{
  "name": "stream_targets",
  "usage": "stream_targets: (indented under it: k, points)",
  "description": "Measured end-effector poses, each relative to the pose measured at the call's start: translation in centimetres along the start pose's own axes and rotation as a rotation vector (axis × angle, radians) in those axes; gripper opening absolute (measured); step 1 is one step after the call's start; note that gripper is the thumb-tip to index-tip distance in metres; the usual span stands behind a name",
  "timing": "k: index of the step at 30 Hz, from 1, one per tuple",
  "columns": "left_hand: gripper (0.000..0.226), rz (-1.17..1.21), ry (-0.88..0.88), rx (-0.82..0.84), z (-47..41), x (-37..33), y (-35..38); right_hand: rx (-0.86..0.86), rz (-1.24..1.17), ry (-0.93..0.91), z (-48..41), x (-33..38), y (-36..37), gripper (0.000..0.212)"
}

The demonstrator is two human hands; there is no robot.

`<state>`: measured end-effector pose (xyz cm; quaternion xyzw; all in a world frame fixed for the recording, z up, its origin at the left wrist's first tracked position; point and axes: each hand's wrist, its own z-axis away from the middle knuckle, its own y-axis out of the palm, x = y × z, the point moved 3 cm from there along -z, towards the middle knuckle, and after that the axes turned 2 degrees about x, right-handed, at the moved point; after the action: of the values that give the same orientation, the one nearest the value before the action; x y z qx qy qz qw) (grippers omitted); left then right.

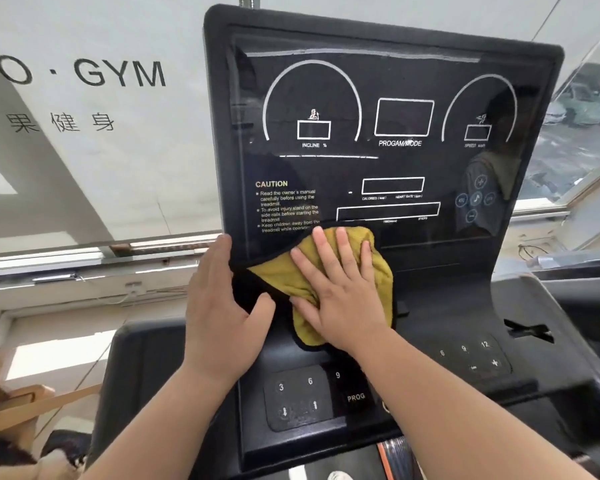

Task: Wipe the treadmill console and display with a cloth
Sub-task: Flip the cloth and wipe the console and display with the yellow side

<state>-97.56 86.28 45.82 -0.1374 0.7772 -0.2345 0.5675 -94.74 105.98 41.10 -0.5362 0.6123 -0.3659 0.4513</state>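
Note:
The black treadmill console (447, 306) fills the middle of the head view, with its glossy display (378, 133) tilted upward above. A yellow cloth with dark edging (378, 268) lies flat against the lower left part of the display. My right hand (336, 292) presses flat on the cloth with its fingers spread. My left hand (222, 306) grips the console's left edge, thumb in front on the dark panel beside the cloth. Part of the cloth is hidden under my right hand.
Button pads sit below the display: a left pad (298, 396) with numbers and arrows, and a right pad (475, 355). A white wall banner reading GYM (118, 74) hangs behind on the left. A window (582, 133) is at the right.

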Motion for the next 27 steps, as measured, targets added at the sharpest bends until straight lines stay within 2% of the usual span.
stream_targets:
  k: [3, 8, 12, 17, 20, 22, 27]
  points:
    - [0.083, -0.059, -0.045, -0.039, 0.2, 0.2, -0.8, 0.017, -0.096, 0.093, -0.1, 3.0, -0.3, 0.084]
    - [0.081, -0.05, -0.05, -0.006, 0.0, 0.2, -1.2, 0.1, -0.085, -0.005, -0.4, 6.8, -0.2, 0.079]
    - [0.081, -0.056, -0.001, -0.01, 0.1, 0.2, -0.5, 0.098, -0.107, -0.065, 0.8, 4.6, -0.2, 0.074]
    - [0.084, -0.06, -0.057, 0.017, 0.4, 0.8, 0.3, 0.166, -0.099, 0.164, 4.0, -0.7, 0.0, 0.081]
    - [0.087, -0.086, -0.071, -0.003, 0.9, 0.2, 0.5, 0.196, -0.136, 0.22, 3.8, 1.3, -0.5, 0.094]
    - [0.089, -0.094, -0.087, -0.025, 1.2, -0.4, 0.8, 0.209, -0.147, 0.186, 3.1, 4.0, -0.8, 0.099]
    - [0.093, -0.134, -0.064, -0.019, 1.5, -0.9, 1.9, 0.231, -0.118, 0.058, 2.7, 5.8, -0.8, 0.087]
